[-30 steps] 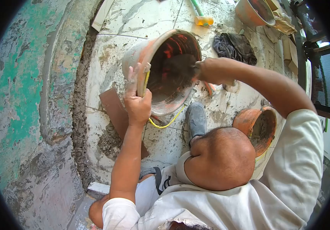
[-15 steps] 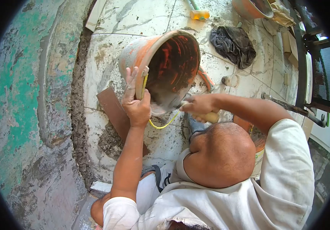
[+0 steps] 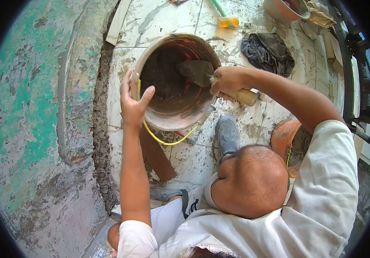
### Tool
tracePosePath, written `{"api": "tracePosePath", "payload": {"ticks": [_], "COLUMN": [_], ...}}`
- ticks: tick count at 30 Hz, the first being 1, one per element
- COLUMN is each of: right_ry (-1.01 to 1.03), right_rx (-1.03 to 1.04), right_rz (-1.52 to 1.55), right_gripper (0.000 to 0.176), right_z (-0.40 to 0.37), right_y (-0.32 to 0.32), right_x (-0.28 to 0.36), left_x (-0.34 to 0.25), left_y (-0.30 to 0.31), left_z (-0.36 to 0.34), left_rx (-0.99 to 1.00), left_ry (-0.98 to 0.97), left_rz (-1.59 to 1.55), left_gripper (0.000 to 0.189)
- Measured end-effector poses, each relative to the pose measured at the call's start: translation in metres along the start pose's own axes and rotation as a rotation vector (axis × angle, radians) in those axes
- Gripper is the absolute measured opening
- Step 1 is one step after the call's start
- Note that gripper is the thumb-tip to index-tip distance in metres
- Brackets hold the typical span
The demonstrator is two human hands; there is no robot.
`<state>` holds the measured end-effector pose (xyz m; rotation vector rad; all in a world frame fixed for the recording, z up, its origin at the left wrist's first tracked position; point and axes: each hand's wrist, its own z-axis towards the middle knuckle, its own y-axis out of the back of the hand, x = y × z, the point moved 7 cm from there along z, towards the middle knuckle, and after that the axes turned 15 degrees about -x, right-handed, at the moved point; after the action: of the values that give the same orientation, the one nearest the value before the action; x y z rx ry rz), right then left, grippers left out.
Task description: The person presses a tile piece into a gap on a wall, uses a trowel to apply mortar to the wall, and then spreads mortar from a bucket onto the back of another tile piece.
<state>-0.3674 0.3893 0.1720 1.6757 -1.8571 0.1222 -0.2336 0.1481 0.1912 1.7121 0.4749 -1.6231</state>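
Note:
A worn orange bucket (image 3: 174, 124) stands on the tiles with its mouth toward me and grey mortar residue inside. My left hand (image 3: 134, 103) grips its left rim, fingers around the outer edge and thumb pointing up to the right. A yellow handle cord (image 3: 161, 142) hangs from the bucket's near side. In my right hand (image 3: 230, 81) is a trowel, held by its wooden handle (image 3: 244, 96). The trowel blade (image 3: 198, 72) reaches over the right rim into the bucket, coated in grey.
A brown tile strip (image 3: 161, 165) lies under the bucket's near side. Beyond are a crumpled black bag (image 3: 267, 53), a mallet with an orange head (image 3: 228, 22) and another bucket (image 3: 286, 10). An orange container (image 3: 285, 137) stands by my knee. A peeling green wall (image 3: 30, 107) runs along the left.
The bucket has swung from tilted on its side to more upright, its mouth turned up. The trowel has moved up and into the bucket. My left hand has shifted left and down with the rim.

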Motion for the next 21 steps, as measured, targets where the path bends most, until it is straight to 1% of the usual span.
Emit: {"api": "tracePosePath", "payload": {"ticks": [1, 2, 3, 4, 5, 7, 8, 9, 11, 13, 14, 15, 16, 17, 18, 19, 20, 21], "right_ry": [0.022, 0.025, 0.019, 0.014, 0.016, -0.13, -0.061, -0.062, 0.239, 0.425, 0.448, 0.451, 0.578, 0.706, 0.755, 0.8, 0.764, 0.766], "right_rx": [-0.034, -0.04, -0.075, -0.111, -0.117, -0.157, -0.144, -0.14, -0.277, -0.399, -0.402, -0.373, -0.369, -0.366, -0.408, -0.449, -0.383, -0.39], "right_rz": [-0.08, -0.079, 0.118, 0.318, 0.328, 0.504, 0.496, 0.502, -0.132, -0.3, -0.361, -0.399, -0.513, -0.632, -0.717, -0.795, -0.904, -0.91], "right_gripper": [0.011, 0.011, 0.014, 0.018, 0.018, 0.021, 0.024, 0.024, 0.018, 0.022, 0.026, 0.025, 0.026, 0.029, 0.029, 0.03, 0.026, 0.026], "right_z": [0.002, 0.008, 0.019, 0.023, 0.026, 0.028, 0.035, 0.036, 0.036, 0.021, 0.015, 0.013, 0.016, 0.019, 0.02, 0.015, 0.02, 0.018], "right_y": [0.004, 0.001, -0.003, -0.004, -0.005, -0.011, -0.013, -0.016, -0.012, -0.023, -0.036, -0.047, -0.064, -0.081, -0.099, -0.111, -0.118, -0.11], "right_x": [0.005, 0.006, 0.005, 0.01, 0.013, 0.014, 0.021, 0.029, 0.068, 0.104, 0.114, 0.116, 0.111, 0.104, 0.095, 0.091, 0.08, 0.079], "left_x": [-0.008, 0.0, -0.003, -0.001, 0.002, 0.008, 0.013, 0.015, 0.014, 0.01, 0.006, 0.002, 0.006, 0.013, 0.019, 0.02, 0.019, 0.017], "left_y": [-0.008, -0.012, -0.012, -0.015, -0.018, -0.015, -0.012, -0.009, -0.007, -0.008, -0.009, -0.009, -0.006, -0.004, -0.004, -0.004, -0.003, -0.004], "left_z": [0.012, 0.025, 0.027, 0.031, 0.034, 0.036, 0.037, 0.036, 0.035, 0.034, 0.034, 0.033, 0.033, 0.035, 0.035, 0.034, 0.034, 0.037], "left_rx": [0.033, 0.048, 0.052, 0.065, 0.079, 0.131, 0.115, 0.098, 0.115, 0.132, 0.134, 0.138, 0.14, 0.159, 0.177, 0.182, 0.181, 0.175], "left_ry": [-0.091, 0.003, -0.002, 0.099, 0.201, 0.19, 0.201, 0.217, 0.206, 0.191, 0.142, 0.094, 0.098, 0.14, 0.185, 0.191, 0.197, 0.192], "left_rz": [0.083, -0.028, -0.027, -0.104, -0.178, -0.125, -0.141, -0.155, -0.162, -0.171, -0.149, -0.127, -0.123, -0.182, -0.241, -0.237, -0.249, -0.267], "left_gripper": [0.065, 0.072, 0.072, 0.074, 0.076, 0.079, 0.076, 0.073, 0.07, 0.067, 0.065, 0.062, 0.062, 0.062, 0.061, 0.061, 0.063, 0.065]}}
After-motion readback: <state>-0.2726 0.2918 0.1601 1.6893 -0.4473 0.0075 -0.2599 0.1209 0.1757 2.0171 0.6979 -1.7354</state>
